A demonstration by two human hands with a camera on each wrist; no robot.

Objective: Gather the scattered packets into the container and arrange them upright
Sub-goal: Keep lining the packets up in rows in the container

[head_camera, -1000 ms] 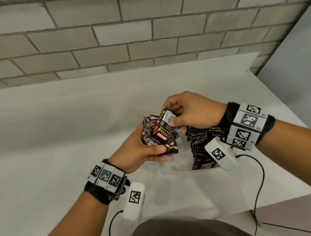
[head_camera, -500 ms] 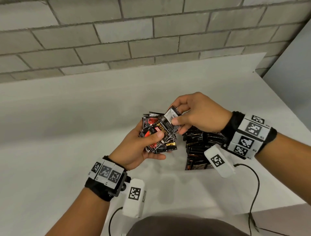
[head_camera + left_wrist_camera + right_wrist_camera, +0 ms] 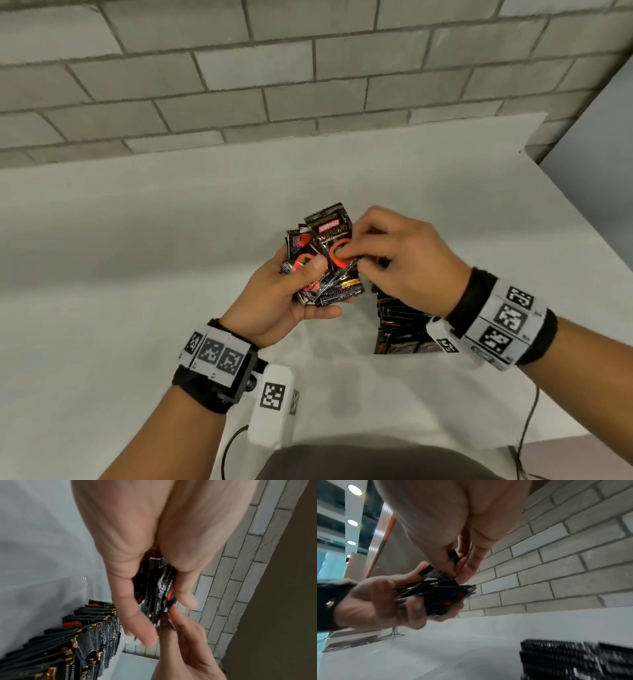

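My left hand [image 3: 301, 291] grips a fanned stack of black and red packets [image 3: 329, 291] above the white table [image 3: 137, 257]. My right hand [image 3: 356, 257] pinches the top packet [image 3: 330, 226], thumb on its red ring, and holds it tilted up over the stack. Under the right wrist a row of packets [image 3: 400, 322] stands on edge; I cannot make out the container's walls. The left wrist view shows the stack [image 3: 157, 588] edge-on between the fingers, with the row [image 3: 85, 635] below. In the right wrist view the pinched packet [image 3: 453, 556] sits above the stack [image 3: 440, 596].
A grey brick wall [image 3: 308, 85] runs along the table's far edge. The table ends at the right [image 3: 582, 212] and near my body. A cable [image 3: 527, 421] hangs from the right wrist camera. A metal fitting [image 3: 364, 641] lies on the table to the left.
My right hand has turned the top packet face-up and slid it higher over the stack. My left thumb has moved onto the stack's face. Both hands have risen slightly.
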